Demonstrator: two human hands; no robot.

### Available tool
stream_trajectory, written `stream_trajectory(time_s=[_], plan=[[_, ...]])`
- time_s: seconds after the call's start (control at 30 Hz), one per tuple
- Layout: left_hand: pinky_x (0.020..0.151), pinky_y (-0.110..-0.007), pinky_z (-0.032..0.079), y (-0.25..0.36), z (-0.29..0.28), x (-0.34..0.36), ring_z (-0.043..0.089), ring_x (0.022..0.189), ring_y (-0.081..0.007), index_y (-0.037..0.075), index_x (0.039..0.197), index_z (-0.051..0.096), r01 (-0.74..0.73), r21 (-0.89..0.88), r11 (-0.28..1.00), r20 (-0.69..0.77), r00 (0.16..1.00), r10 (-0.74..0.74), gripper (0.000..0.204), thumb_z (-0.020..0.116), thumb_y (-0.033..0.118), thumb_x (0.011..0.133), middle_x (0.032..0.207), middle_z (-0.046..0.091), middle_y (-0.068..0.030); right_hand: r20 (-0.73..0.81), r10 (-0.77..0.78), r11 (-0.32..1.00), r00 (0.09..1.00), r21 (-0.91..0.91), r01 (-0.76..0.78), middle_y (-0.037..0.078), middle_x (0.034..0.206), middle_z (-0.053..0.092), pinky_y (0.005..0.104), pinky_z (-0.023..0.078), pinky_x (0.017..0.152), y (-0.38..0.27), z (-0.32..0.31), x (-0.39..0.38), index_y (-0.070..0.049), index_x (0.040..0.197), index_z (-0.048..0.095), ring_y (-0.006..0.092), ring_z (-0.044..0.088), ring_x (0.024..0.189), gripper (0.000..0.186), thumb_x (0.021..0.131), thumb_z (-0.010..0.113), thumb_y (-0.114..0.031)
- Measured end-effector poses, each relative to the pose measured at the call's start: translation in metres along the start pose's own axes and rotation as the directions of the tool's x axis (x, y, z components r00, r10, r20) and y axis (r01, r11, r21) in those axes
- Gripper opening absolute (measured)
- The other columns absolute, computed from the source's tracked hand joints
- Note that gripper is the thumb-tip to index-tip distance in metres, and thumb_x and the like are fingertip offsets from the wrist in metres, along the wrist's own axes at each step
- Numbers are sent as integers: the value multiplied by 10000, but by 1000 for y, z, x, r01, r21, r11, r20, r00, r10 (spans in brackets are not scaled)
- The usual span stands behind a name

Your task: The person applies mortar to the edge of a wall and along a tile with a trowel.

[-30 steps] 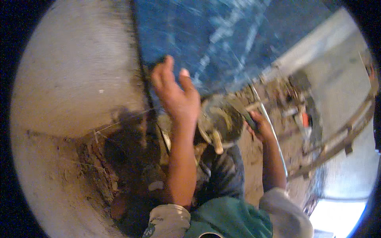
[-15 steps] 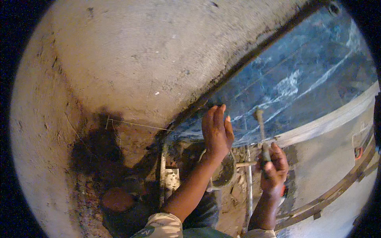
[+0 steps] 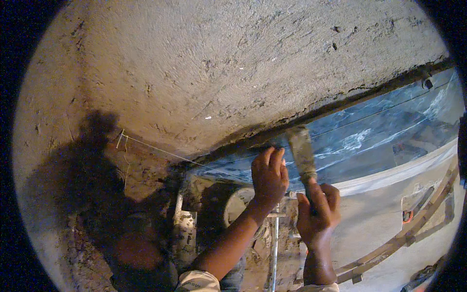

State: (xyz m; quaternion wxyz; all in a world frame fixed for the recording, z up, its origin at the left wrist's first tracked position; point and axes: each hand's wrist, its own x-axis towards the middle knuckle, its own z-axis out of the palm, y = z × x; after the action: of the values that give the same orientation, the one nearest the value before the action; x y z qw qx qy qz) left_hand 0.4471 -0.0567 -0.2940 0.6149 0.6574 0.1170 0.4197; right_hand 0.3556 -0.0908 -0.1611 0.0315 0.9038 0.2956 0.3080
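Observation:
A blue slab [image 3: 360,141] with white marble veins runs along the base of a rough plastered wall. My left hand [image 3: 270,177] is against it near its upper edge, fingers bent and drawn together. Whatever its fingertips pinch is too dark to make out. Just to the right, my right hand [image 3: 318,211] grips the handle of a putty knife [image 3: 302,151]. The flat, dirty blade points up, its tip near the dark gap [image 3: 335,109] between slab and wall.
A thin string [image 3: 160,150] stretches from the left wall toward the slab. Below the slab are a mortar-stained bucket [image 3: 236,207], a pale pole [image 3: 276,253] and rubble. A long curved wooden strip [image 3: 389,250] lies at right, near a small orange object [image 3: 407,216]. My shadow darkens the left.
The putty knife has swung up and turned, so its blade now shows flat near the slab's upper edge. My left hand stays at the slab. The view has shifted.

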Motion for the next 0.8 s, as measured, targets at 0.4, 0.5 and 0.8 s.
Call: stream_trajectory(time_s=[0.4,0.5,0.8], plan=[[957,-500,405,-5,2,-2,510,1110,-391,-10,1215,527,100,-128,987,23,995,-98,413,635,147,848,1258,525,-207,242,66,987,968,-158,-28,149,1005,581,394,549,585,-16,23,3,-122,1318,584,299,639,709,501,832,706,-122],[956,-498,405,-20,10,-8,511,1109,-396,-27,1226,525,-9,-3,1000,-10,1000,9,457,643,142,818,1261,524,-205,375,94,974,922,-227,-7,168,989,566,420,554,568,-28,16,7,-90,1369,505,334,628,670,546,856,681,-156],[931,-505,414,2,-1,1,517,1084,-402,-20,1139,579,41,-127,991,-28,999,-45,375,639,70,780,1219,534,-207,625,151,950,766,-307,63,185,916,573,465,538,565,-50,-49,48,-39,1320,502,369,638,687,523,846,685,-161]])
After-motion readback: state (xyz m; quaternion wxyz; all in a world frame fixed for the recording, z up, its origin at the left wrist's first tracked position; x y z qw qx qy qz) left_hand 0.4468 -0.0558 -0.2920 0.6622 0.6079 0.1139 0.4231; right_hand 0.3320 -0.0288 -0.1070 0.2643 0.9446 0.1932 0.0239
